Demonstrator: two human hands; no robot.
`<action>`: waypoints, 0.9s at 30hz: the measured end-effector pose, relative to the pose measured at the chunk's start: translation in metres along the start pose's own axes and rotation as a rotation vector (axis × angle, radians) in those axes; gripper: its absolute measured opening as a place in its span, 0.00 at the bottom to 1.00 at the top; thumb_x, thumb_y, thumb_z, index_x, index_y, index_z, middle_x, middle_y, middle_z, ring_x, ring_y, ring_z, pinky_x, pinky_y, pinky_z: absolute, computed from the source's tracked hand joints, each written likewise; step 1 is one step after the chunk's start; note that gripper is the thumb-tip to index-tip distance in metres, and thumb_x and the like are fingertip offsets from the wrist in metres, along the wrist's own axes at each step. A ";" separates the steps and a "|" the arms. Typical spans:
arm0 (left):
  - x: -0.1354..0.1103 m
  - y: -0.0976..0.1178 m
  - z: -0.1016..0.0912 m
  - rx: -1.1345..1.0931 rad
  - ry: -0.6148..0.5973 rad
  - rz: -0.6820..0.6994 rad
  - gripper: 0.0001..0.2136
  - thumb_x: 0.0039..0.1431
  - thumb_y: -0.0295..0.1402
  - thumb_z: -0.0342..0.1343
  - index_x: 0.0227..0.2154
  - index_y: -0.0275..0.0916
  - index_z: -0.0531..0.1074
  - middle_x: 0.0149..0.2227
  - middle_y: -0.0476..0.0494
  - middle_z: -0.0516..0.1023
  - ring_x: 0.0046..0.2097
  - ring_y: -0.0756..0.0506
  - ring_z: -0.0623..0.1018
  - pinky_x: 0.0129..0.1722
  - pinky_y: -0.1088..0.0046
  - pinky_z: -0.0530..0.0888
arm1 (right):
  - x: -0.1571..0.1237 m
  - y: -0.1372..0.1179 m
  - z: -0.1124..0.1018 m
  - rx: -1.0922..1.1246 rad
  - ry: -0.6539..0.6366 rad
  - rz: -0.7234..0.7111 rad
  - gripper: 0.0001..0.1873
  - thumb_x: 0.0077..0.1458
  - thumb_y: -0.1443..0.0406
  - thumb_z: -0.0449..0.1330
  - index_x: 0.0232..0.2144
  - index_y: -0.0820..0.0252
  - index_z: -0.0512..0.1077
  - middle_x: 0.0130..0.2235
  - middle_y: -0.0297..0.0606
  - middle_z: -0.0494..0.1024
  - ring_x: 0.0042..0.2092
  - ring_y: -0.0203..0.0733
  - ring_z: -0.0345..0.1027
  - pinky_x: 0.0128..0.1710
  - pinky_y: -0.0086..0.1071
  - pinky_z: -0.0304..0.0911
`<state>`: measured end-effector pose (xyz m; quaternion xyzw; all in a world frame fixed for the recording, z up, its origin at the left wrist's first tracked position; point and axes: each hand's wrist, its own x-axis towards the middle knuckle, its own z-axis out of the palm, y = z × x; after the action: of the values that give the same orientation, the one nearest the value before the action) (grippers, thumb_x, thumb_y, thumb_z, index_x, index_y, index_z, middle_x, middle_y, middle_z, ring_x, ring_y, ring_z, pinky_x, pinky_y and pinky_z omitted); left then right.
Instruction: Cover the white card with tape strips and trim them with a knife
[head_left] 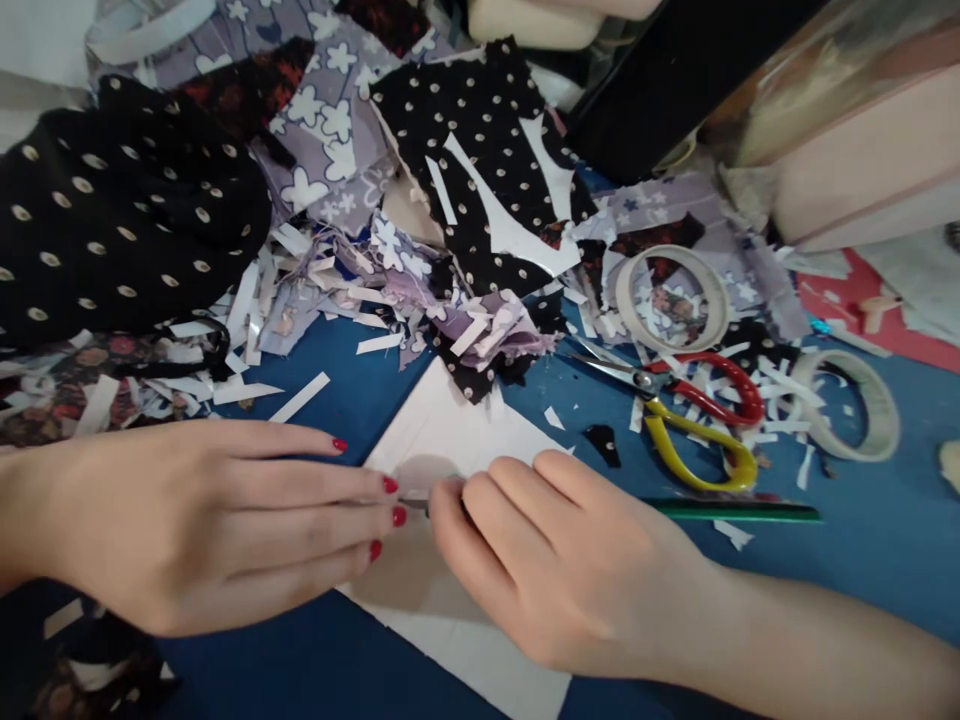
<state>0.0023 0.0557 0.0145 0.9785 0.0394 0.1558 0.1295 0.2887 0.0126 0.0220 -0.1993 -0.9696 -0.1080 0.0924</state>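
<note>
Head view, entry by item.

1. Your left hand [225,520]: lies flat, fingers stretched out and together, pressing on the near left part of the white sheet [450,440]. It grips nothing. The red-nailed fingertips [390,485] sit just beside the working point.

2. Your right hand [555,560]: curled closed around a green pencil [735,511], whose shaft runs out to the right over the blue table [862,560]. The tip meets the sheet right at the left fingertips; the tip itself is mostly hidden by your fingers, so you cannot tell exactly where it touches.

3. White sheet: lies cornerwise on the table between both hands, its far corner tucked under the heap of scraps [480,330]. A rounded, faintly grey patch shows on it by the tip; whether it is a template or a shadow cannot be told.

4. Risks, as judged from this layout:
- The sheet is held on one side only. If your left hand eases off, the pencil's drag could swing the sheet and spoil the line.
- The tip works hard against your left fingertips; a slip would run the point onto a finger or off course.
- Loose paper strips [300,398] lie near the sheet's edge. One sliding under it would raise a bump and break the stroke.
- The scissors [690,420], blades parted, lie just beyond your right hand, with tape rolls [673,298] close by. A wide sweep of your wrist could knock them or catch a blade.
</note>
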 end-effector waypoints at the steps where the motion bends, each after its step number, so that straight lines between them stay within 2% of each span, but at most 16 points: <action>1: 0.001 -0.001 0.000 0.000 -0.007 -0.023 0.16 0.75 0.28 0.50 0.48 0.45 0.85 0.57 0.50 0.84 0.64 0.49 0.79 0.73 0.71 0.67 | 0.000 0.000 -0.001 0.005 -0.005 -0.001 0.10 0.66 0.69 0.59 0.38 0.69 0.79 0.26 0.39 0.75 0.26 0.39 0.62 0.27 0.37 0.53; 4: -0.001 -0.002 0.001 -0.010 -0.030 -0.044 0.15 0.75 0.29 0.51 0.51 0.45 0.84 0.61 0.48 0.81 0.66 0.47 0.77 0.75 0.68 0.65 | 0.003 -0.001 -0.006 0.023 -0.051 0.009 0.12 0.64 0.71 0.56 0.39 0.70 0.80 0.26 0.41 0.77 0.26 0.40 0.63 0.27 0.36 0.56; 7: -0.001 -0.001 0.002 -0.019 -0.029 -0.056 0.17 0.78 0.30 0.47 0.52 0.45 0.83 0.62 0.48 0.80 0.67 0.48 0.76 0.76 0.68 0.61 | 0.007 -0.004 -0.014 0.011 -0.110 0.024 0.15 0.64 0.73 0.54 0.41 0.71 0.82 0.25 0.42 0.77 0.25 0.41 0.64 0.26 0.36 0.57; 11: -0.001 0.001 0.003 -0.046 -0.018 -0.068 0.17 0.78 0.30 0.47 0.54 0.40 0.82 0.62 0.45 0.79 0.66 0.47 0.77 0.77 0.68 0.59 | 0.011 -0.009 -0.020 -0.008 -0.143 0.053 0.14 0.63 0.72 0.56 0.41 0.72 0.83 0.24 0.42 0.77 0.25 0.42 0.66 0.25 0.36 0.58; 18: -0.003 0.003 0.003 -0.063 -0.009 -0.082 0.17 0.78 0.29 0.46 0.53 0.41 0.82 0.61 0.46 0.80 0.66 0.48 0.77 0.76 0.68 0.60 | 0.006 -0.014 -0.022 -0.008 -0.203 0.060 0.14 0.63 0.72 0.56 0.44 0.73 0.81 0.27 0.43 0.79 0.26 0.43 0.68 0.27 0.36 0.58; 22: 0.000 0.003 0.003 -0.095 0.008 -0.118 0.17 0.80 0.28 0.45 0.53 0.38 0.81 0.60 0.46 0.81 0.66 0.48 0.77 0.76 0.68 0.60 | 0.006 -0.014 -0.023 0.007 -0.230 0.072 0.17 0.63 0.72 0.53 0.46 0.72 0.80 0.25 0.42 0.77 0.26 0.44 0.68 0.28 0.37 0.58; 27: 0.001 0.001 0.002 -0.097 -0.013 -0.098 0.18 0.80 0.28 0.43 0.53 0.38 0.81 0.62 0.45 0.79 0.66 0.47 0.77 0.77 0.68 0.58 | 0.004 -0.018 -0.024 -0.024 -0.232 0.104 0.16 0.62 0.74 0.54 0.45 0.72 0.81 0.25 0.41 0.77 0.26 0.43 0.68 0.27 0.37 0.58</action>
<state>0.0042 0.0542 0.0132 0.9689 0.0787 0.1449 0.1844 0.2807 -0.0081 0.0424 -0.2617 -0.9607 -0.0908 -0.0173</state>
